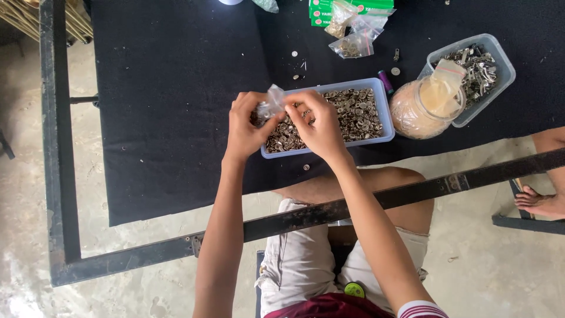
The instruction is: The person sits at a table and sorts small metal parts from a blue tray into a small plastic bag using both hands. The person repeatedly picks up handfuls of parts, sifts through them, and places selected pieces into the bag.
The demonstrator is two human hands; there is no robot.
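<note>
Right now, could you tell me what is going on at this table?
A seated person holds a small clear plastic bag between both hands, the left hand and the right hand, over a blue-rimmed tray of small metal fasteners. To the right stand a clear jar and a second tray of metal parts. More small filled bags lie farther back on the black tabletop.

I see a table [176, 88] under black cloth, in a dark metal frame [59, 176]. On it: a clear tray [385, 115] of metal snaps, a second tub [500, 76], a jar [421, 109], small bags [359, 35], green boxes [321, 12], loose snaps [297, 65].
</note>
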